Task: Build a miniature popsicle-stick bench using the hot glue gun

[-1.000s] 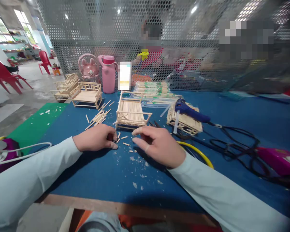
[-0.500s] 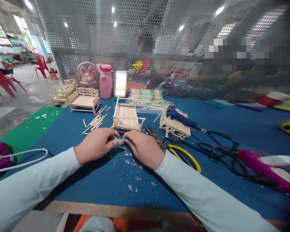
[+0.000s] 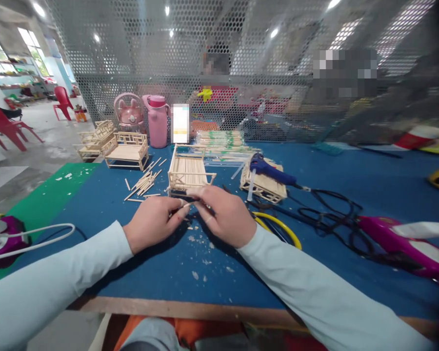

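My left hand (image 3: 157, 219) and my right hand (image 3: 225, 214) meet at the middle of the blue table, fingertips pinched close together. A short thin wooden stick (image 3: 189, 204) lies between them, its left part in my left finger and thumb and its right end at my right fingertips. Just beyond the hands stands a small chair-like frame of pale sticks (image 3: 188, 170), its front edge partly hidden by my right fingers. Loose short sticks (image 3: 146, 183) are scattered left of that frame. Yellow-handled pliers (image 3: 281, 229) lie partly behind my right wrist.
A blue glue gun (image 3: 274, 170) rests on another stick frame (image 3: 265, 186) at right, its black cable trailing to a purple object (image 3: 398, 248). More stick furniture (image 3: 128, 151), a pink flask (image 3: 158, 122) and bundled sticks (image 3: 219, 141) stand behind. A person sits beyond the mesh.
My right hand has moved slightly up and its fingers now cover more of the frame's front and the pliers. The thin stick between the hands shows more clearly. The view has shifted slightly.
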Tool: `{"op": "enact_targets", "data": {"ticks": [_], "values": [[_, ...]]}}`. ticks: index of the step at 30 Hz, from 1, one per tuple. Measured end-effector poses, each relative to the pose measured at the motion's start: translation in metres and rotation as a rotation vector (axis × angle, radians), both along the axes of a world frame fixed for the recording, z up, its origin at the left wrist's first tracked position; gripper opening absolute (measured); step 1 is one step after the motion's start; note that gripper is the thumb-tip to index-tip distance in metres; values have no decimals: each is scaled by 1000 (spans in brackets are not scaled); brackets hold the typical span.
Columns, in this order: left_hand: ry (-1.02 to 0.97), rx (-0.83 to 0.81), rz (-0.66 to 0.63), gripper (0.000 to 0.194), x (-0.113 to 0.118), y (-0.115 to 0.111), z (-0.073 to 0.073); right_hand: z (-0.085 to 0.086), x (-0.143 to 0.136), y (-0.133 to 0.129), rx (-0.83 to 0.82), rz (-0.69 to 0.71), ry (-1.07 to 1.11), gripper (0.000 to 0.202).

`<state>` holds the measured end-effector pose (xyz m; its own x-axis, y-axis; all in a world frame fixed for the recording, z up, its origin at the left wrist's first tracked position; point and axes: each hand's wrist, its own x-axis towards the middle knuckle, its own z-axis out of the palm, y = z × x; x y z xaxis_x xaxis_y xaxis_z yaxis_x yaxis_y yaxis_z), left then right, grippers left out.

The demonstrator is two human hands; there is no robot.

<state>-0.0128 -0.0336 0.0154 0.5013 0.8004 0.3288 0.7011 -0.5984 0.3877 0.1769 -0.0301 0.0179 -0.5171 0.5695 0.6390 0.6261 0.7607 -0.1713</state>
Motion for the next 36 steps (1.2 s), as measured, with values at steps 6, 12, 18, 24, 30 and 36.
{"op": "enact_targets", "data": {"ticks": [6,12,18,24,30,36], "values": [[-125,40,-14,37,2,2,-1,6,4,1,151,-113,211,10],[-57,65,-50,32,4,2,-3,6,4,2,225,-48,-29,18],[-148,423,55,45,-13,7,22,11,11,13,485,-254,-50,16],[129,388,-197,77,-10,42,57,8,13,31,555,-275,-153,15],[216,213,-155,68,9,55,58,3,14,35,529,-296,-142,21],[186,231,-141,67,12,55,59,2,14,37,489,-296,-111,24]]}}
